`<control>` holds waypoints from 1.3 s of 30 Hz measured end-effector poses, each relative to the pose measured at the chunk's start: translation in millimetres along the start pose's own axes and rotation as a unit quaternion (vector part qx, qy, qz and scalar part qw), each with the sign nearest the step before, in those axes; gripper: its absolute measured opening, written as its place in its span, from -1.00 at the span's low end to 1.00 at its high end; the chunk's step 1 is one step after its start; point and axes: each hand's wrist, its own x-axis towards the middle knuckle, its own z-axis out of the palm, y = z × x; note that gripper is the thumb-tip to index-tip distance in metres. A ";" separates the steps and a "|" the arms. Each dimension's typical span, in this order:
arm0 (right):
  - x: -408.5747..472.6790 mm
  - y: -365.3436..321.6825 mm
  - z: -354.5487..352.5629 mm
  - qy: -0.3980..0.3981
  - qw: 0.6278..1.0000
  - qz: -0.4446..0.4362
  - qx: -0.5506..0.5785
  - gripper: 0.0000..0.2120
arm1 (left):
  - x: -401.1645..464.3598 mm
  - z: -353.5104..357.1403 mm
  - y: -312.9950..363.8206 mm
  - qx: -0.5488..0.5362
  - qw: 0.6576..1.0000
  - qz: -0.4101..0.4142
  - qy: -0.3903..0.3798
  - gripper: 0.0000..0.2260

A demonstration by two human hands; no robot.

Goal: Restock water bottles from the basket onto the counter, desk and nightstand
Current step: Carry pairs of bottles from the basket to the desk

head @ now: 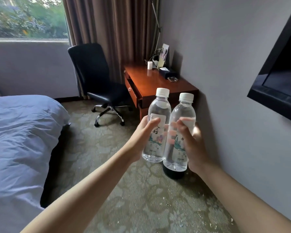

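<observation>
In mid-air over the carpet [124,190], short of the desk's near corner, head view, I logged two items.

Item one: left bottle [157,125], upright, grasped around its label by the left hand [141,140], thumb across the front. Item two: right bottle [180,132], upright, grasped likewise by the right hand [193,145], fingers showing through the clear wall. The two bottles stood side by side, touching or nearly so; I could not tell which. I judged them held at mid-body and upright so each could be set straight down on its base.

Condition: clear plastic, white screw caps on, full or nearly full of water, white labels with teal artwork and dark characters.

Destination: desk [158,84], reddish wood, against the wall; its far end carried a tissue box [166,73], a glass dish [172,79] and a small white cylinder [149,65], with bare top towards the near edge. Office chair [97,78] stood left of it, bed [20,132] at far left. Basket not in view.
</observation>
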 end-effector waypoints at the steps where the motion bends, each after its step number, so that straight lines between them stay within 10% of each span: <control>1: 18.7 6.0 1.3 0.003 1.000 -0.004 0.000 -0.63 | 17.8 -5.9 -0.9 0.001 1.000 0.001 -0.005 -0.68; 11: 210.0 35.1 10.1 0.004 1.000 -0.021 0.000 -0.62 | 202.6 -66.0 0.0 0.017 0.999 -0.029 -0.036 -0.43; 18: 323.4 70.1 39.6 0.020 1.000 -0.012 -0.005 -0.25 | 315.8 -130.5 -18.5 0.004 0.996 -0.052 -0.072 -0.41; 23: 414.6 95.7 70.7 0.066 0.998 -0.009 -0.002 -0.54 | 412.0 -189.7 -30.0 0.018 0.990 -0.050 -0.130 -0.35; 30: 528.7 111.1 90.3 0.116 0.993 0.002 0.004 -0.24 | 537.2 -235.6 -26.1 0.043 0.980 -0.049 -0.187 -0.65; 39: 669.7 160.5 55.0 0.176 0.984 0.003 -0.009 -0.41 | 703.0 -245.1 -51.8 0.077 0.963 -0.046 -0.255 -0.25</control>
